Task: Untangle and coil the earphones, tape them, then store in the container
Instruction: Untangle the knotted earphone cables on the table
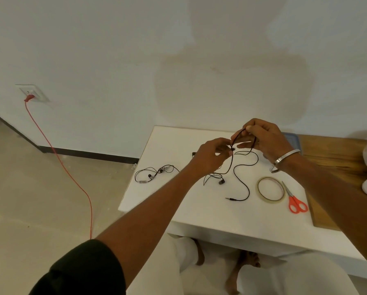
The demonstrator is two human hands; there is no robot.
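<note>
Left of the fingers, a second tangled earphone set (154,172) lies on the white table (199,209); left hand (210,156) and right hand (263,137) both pinch the black earphones (239,177), plug end trailing on the table below; tape roll (271,189) and orange scissors (295,201) right of the fingers; container partly hidden behind the right hand.

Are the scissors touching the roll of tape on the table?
Touching, as far as the head view shows: the scissors' blade tips meet the tape roll's right edge, with no white table visible between them.
</note>
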